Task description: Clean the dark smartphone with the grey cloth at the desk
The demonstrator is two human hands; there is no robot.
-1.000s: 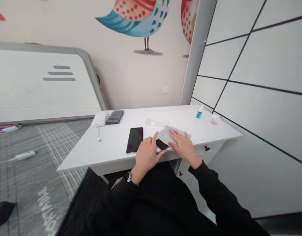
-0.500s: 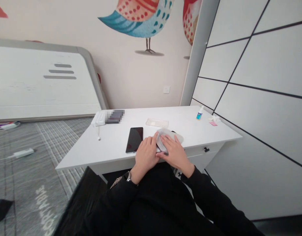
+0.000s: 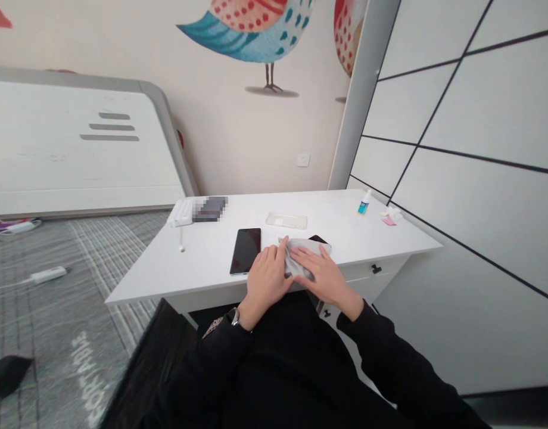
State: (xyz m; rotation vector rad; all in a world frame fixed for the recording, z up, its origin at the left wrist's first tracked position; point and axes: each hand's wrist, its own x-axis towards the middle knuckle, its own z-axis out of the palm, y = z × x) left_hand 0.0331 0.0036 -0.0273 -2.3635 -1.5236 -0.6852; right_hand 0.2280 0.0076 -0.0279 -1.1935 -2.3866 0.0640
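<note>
now, just below the frame's centre, the left hand (image 3: 267,273) rests with fingers together, its grip impossible to tell; the right hand (image 3: 325,280) spreads flat on a grey cloth (image 3: 303,243) partly covering a dark phone (image 3: 318,239). beyond, mid-frame, lies a clear case (image 3: 286,220).

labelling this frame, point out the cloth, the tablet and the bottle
cloth (image 3: 296,269), head view: its near part
tablet (image 3: 246,251), head view: middle of its dark screen
bottle (image 3: 363,206), head view: its blue body
</note>
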